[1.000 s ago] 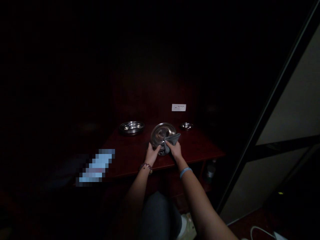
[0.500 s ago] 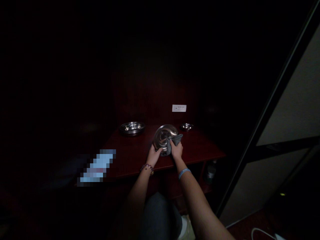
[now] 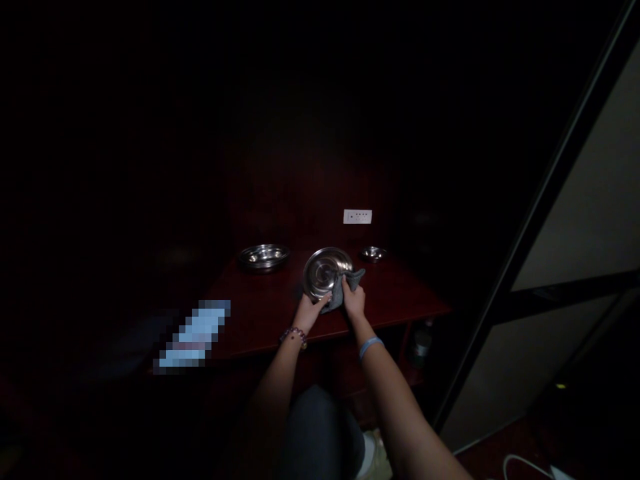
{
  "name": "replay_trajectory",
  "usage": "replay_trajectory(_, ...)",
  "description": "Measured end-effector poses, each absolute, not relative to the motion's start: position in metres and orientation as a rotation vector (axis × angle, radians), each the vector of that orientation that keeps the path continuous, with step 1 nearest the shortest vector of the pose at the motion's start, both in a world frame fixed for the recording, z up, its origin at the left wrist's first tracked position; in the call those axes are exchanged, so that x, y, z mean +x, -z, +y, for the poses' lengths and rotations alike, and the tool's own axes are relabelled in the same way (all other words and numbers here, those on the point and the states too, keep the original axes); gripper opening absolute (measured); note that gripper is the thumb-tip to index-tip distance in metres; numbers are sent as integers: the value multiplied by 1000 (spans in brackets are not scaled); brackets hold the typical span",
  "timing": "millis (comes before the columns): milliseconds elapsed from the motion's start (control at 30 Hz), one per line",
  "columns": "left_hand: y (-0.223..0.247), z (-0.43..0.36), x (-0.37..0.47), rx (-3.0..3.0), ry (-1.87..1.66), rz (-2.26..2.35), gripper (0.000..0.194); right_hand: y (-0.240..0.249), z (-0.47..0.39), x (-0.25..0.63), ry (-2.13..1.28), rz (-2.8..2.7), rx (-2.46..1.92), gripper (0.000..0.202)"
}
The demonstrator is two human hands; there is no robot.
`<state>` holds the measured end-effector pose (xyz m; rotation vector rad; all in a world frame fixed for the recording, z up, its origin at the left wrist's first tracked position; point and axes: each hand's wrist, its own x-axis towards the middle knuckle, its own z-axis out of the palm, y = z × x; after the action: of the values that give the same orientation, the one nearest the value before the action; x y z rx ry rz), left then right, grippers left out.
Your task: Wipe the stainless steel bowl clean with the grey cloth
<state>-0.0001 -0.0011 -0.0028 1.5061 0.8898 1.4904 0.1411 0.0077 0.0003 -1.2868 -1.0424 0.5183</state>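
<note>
A round, shiny metal plate (image 3: 320,267) is held up, tilted, above the dark red table (image 3: 400,303). My left hand (image 3: 309,312) grips its lower left rim, with the thumb on the face turned to me. On the right side, my right hand (image 3: 354,300) is closed on a grey cloth (image 3: 337,295), which lies against the plate's lower right rim. The fingers behind the plate and cloth are hidden. Farther left on the table sits a stack of metal plates (image 3: 263,257); a small metal bowl (image 3: 373,254) stands at the back right.
A white power socket (image 3: 357,217) is on the back wall. A bright pixelated patch (image 3: 195,337) covers something at the left. Under the table at the right stands a bottle (image 3: 421,345). A framed panel (image 3: 565,340) rises on the right, with a white cable (image 3: 520,460) below.
The plate has shifted slightly left and turned a little in my hands. The cloth now hangs lower between my two thumbs. Both hands keep their hold.
</note>
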Motion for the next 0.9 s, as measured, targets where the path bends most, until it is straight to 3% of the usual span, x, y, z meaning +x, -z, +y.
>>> replay_trajectory(267, 6, 2, -3, 1419, -1546, 958, 50, 8, 14, 142, -545, -1158, -1315, 37)
replay_trajectory(733, 6, 4, -3, 1407, -1558, 975, 46, 17, 22, 144, -482, -1121, -1356, 55)
replay_trajectory(900, 6, 4, -2, 1382, -1527, 996, 47, 14, 18, 142, -464, -1046, -1344, 47)
